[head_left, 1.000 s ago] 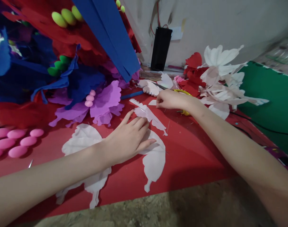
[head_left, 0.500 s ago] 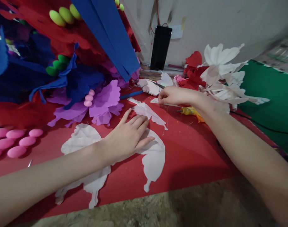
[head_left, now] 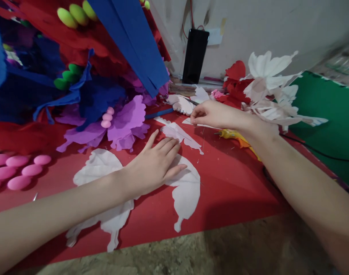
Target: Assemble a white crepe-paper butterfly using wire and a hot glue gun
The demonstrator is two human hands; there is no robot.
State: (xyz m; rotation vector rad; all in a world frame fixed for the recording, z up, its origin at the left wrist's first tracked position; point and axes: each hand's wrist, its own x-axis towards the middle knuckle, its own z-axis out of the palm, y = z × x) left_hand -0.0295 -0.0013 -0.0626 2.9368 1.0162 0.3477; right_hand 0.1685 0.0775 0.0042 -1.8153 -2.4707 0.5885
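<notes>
Head view: right hand (head_left: pixel 217 114) off yellow scissors (head_left: pixel 234 134), fingers (head_left: pixel 195 116) now pinching white scrap (head_left: pixel 187 122) beyond butterfly cutout (head_left: pixel 188 194); left hand (head_left: pixel 154 166) stays flat on it, fingers (head_left: pixel 168 147) spread. Cutting likely paused.

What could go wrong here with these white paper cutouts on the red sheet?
1. The left hand lies flat on the large white petal cutout; sliding it might crease or tear the thin edges.
2. The right hand seems to pinch a small white piece; the yellow tool lies close by its wrist and could get knocked.
3. The narrow fringed strip lies between both hands and could be swept aside.
</notes>
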